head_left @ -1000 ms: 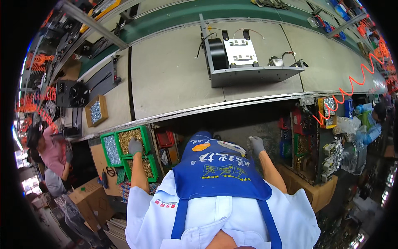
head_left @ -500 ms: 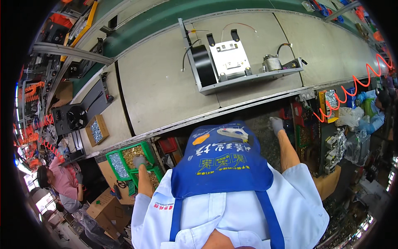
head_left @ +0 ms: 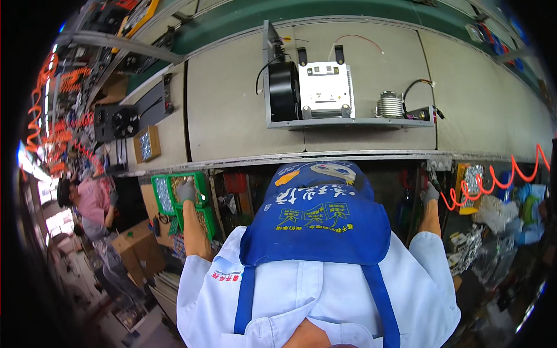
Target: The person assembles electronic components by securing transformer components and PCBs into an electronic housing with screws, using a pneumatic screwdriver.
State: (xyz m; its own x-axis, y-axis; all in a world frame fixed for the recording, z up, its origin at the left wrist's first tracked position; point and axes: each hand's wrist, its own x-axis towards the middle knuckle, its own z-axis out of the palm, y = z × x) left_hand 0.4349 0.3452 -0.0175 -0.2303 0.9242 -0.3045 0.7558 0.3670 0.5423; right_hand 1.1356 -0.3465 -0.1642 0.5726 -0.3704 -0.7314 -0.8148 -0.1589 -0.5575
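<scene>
My left hand (head_left: 186, 191), in a grey glove, reaches into a green parts bin (head_left: 200, 181) of small brass-coloured parts. Its fingertips are hidden, so their grip does not show. On the other side, my right hand (head_left: 430, 194), also gloved, is raised below the bench edge, beside a dark hose fitting (head_left: 434, 172) and an orange coiled hose (head_left: 461, 202). Whether its fingers hold anything is unclear. Ahead on the bench rests a grey metal frame (head_left: 354, 123) carrying a black cylinder (head_left: 283, 91), a white box-shaped unit (head_left: 326, 90) and a ribbed metal part (head_left: 390, 106).
Silver parts fill another green bin (head_left: 163, 194). A cardboard box of parts (head_left: 146, 144) and a dark panel with a fan (head_left: 123, 123) lie at the bench's left. A yellow parts box (head_left: 470, 181) stands at right. A co-worker in pink (head_left: 93, 203) is far left.
My right hand has moved right and slightly down, to beside the hose fitting. The left hand has shifted up, toward the far part of the green bins. The view has turned slightly.
</scene>
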